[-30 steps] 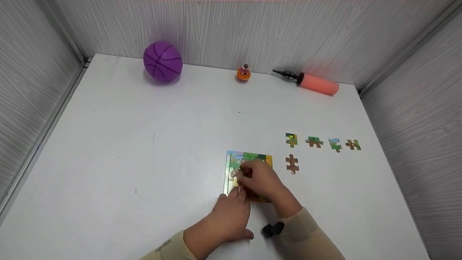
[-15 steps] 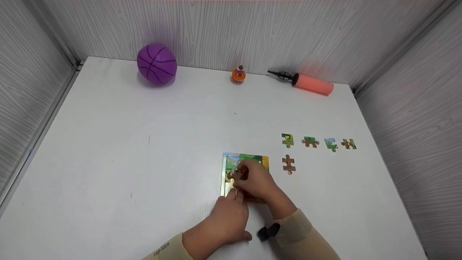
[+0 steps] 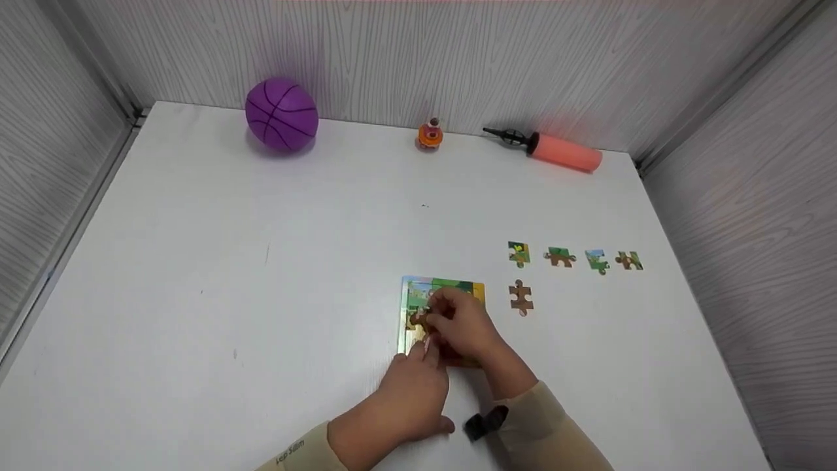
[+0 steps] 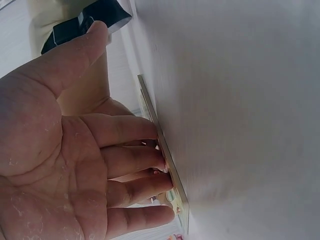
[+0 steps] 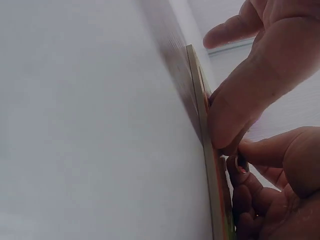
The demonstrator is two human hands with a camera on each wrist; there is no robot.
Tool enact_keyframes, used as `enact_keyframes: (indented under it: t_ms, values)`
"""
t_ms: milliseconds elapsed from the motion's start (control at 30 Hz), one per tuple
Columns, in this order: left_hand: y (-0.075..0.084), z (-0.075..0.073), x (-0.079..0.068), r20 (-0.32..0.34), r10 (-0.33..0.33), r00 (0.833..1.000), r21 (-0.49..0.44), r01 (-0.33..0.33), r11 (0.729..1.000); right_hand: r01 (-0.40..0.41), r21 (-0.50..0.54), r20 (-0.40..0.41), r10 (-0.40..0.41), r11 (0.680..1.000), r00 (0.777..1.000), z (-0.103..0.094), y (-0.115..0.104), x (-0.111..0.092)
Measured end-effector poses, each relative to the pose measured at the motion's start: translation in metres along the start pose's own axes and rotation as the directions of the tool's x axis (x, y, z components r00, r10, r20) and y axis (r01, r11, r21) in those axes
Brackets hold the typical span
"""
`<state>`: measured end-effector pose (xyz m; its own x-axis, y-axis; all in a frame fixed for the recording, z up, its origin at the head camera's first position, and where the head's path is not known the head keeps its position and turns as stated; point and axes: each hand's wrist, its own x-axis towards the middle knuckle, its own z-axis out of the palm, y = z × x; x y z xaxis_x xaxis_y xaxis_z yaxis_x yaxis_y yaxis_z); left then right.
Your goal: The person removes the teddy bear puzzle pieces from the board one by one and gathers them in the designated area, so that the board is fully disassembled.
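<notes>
Five loose puzzle pieces (image 3: 521, 299) lie to the right of the puzzle board (image 3: 403, 327). My right hand (image 3: 463, 327) pinches a brown piece (image 3: 417, 319) at the board's left part, while my left hand (image 3: 413, 397) rests extended fingers on its near side.

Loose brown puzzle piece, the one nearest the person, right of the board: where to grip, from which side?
Probably pinch the brown piece by its left and right edges, from above and the near right. It lies flat, knobs pointing far and near. The board and right hand are to its left; another loose piece lies beyond.
</notes>
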<state>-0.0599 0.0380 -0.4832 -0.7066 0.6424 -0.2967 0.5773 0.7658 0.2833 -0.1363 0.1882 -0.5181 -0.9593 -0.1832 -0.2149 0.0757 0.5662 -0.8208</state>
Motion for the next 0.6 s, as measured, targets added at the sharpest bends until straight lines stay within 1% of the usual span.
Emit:
enact_keyframes:
  t_ms: [200,367,467,600]
  values:
    - [0.0004,0.0003,-0.0001,-0.005,0.003,1.000,-0.005,-0.003,1.000,-0.013,0.056,0.007,0.013,0.998,1.000,-0.0021,0.0024,-0.0007]
    - [0.0007,0.0008,0.0014,-0.012,-0.011,1.000,-0.023,0.011,1.000,-0.004,0.048,0.023,0.003,0.999,1.000,-0.0046,0.0060,-0.0004]
    - [0.0008,0.0001,0.0026,-0.015,-0.025,1.000,-0.050,0.025,0.998,0.001,0.060,0.053,-0.004,0.998,0.999,-0.0066,0.0072,-0.0017]
    - [0.0008,-0.0006,0.0043,-0.026,-0.027,0.999,-0.073,0.025,0.997,0.032,0.120,0.110,-0.045,0.992,0.993,-0.0090,0.0092,-0.0044]
